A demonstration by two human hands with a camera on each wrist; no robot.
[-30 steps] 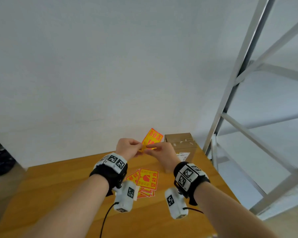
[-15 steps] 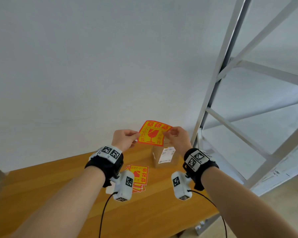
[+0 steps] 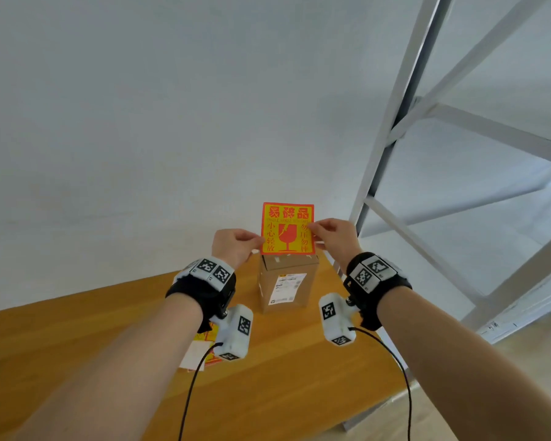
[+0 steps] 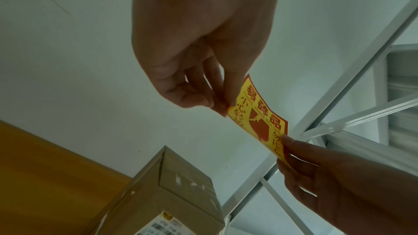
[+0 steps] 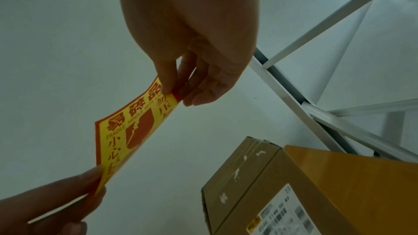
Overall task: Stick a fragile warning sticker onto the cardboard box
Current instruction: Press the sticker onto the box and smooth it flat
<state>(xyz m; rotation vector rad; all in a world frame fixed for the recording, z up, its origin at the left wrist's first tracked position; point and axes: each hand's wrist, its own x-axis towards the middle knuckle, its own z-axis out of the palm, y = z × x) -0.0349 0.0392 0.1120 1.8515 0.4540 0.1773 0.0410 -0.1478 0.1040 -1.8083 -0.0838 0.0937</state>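
A yellow and red fragile sticker [image 3: 287, 229] hangs upright in the air, stretched between both hands just above the cardboard box [image 3: 287, 283]. My left hand [image 3: 236, 246] pinches its left edge and my right hand [image 3: 331, 238] pinches its right edge. The left wrist view shows the sticker [image 4: 260, 119] held by the left hand [image 4: 217, 103] above the box [image 4: 172, 192]. From the right wrist, the sticker [image 5: 131, 131] runs from the right hand [image 5: 174, 88] down to the other hand, beside the box [image 5: 260, 185]. The box stands upright on the wooden table [image 3: 299, 377], with a white shipping label on its near face.
A stack of spare fragile stickers [image 3: 204, 348] lies on the table under my left wrist. A white metal shelf frame [image 3: 395, 138] rises at the right, close behind the box. A white wall stands behind the table. The table's right edge runs near my right forearm.
Both hands have spread apart and lifted the sticker from in front of the box to flat and upright just above its top. The view has swung to the right.
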